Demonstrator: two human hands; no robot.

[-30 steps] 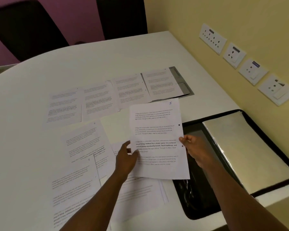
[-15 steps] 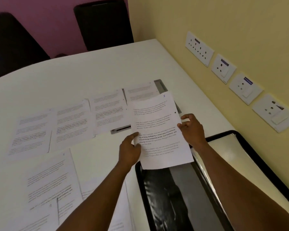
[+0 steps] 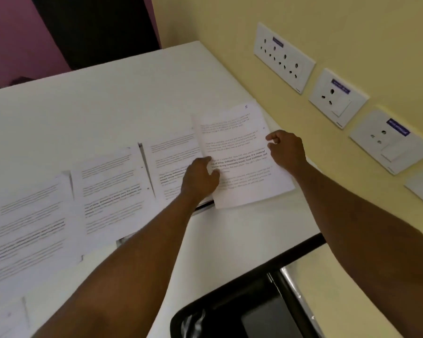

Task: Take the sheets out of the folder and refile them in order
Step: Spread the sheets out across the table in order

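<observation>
**Desk:** Sheets lie in a row on the white table (image 3: 122, 98). How far along is the job?

**Photographer:** Roughly at the sorting stage, I judge. The sheets are out of the folder (image 3: 239, 311), which lies open at the near edge, dark and glossy inside. Three printed sheets (image 3: 108, 191) sit side by side, edges overlapping. A fourth, the sheet marked 5 (image 3: 237, 154), is at the right end of the row, near the yellow wall (image 3: 230, 32).

**Desk:** Who has hold of it?

**Photographer:** Both hands. The left hand (image 3: 199, 178) grips its left edge, thumb on top. The right hand (image 3: 287, 151) holds the right edge with curled fingers (image 3: 271, 136). Whether the sheet is flat on the table or just above it, I cannot tell.

**Desk:** And the paper itself?

**Photographer:** White, typed in short paragraphs, one passage bold, a small blue handwritten mark in the top corner. It looks limp and slightly bowed.

**Desk:** What is left?

**Photographer:** Refiling has apparently not begun; no sheet shows in the visible part of the folder.
</observation>
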